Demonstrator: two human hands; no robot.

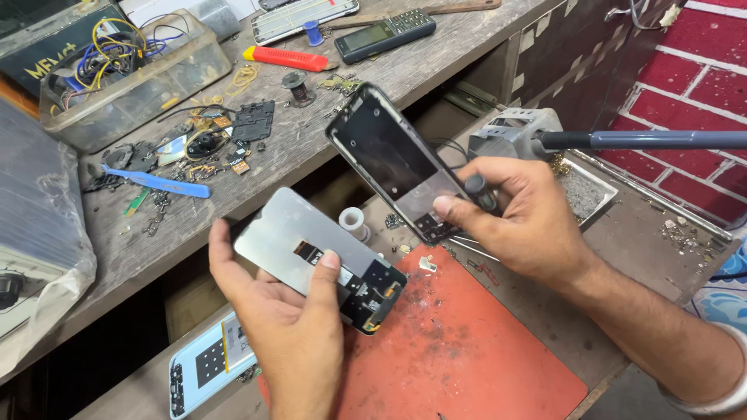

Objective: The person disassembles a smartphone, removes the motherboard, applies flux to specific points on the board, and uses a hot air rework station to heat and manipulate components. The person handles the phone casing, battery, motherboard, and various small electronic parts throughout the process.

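left hand: palm up, clamped on a phone screen panel lying back-side up, thumb pressed on it right by the flex cable, fingers curled under the far edge

right hand: pinching a black phone frame at its lower end, thumb on the face, frame tilted up and away toward the shelf; a dark-handled tool is tucked in the same grip

hands together or apart: apart, each holding its own piece, the two parts not touching

under the hands: red work mat on the bench, pretty scuffed, little white bits scattered on it

between the hands: small white cap or spool thing standing on the bench

below the left hand: another phone, back off, lying flat at the bench edge

behind the right hand: grey hot-air-looking gadget with a dark rod sticking out sideways

further out, past the left hand: upper shelf with a blue pry tool, red cutter, old keypad phone, clear tub of wires, loose small parts everywhere
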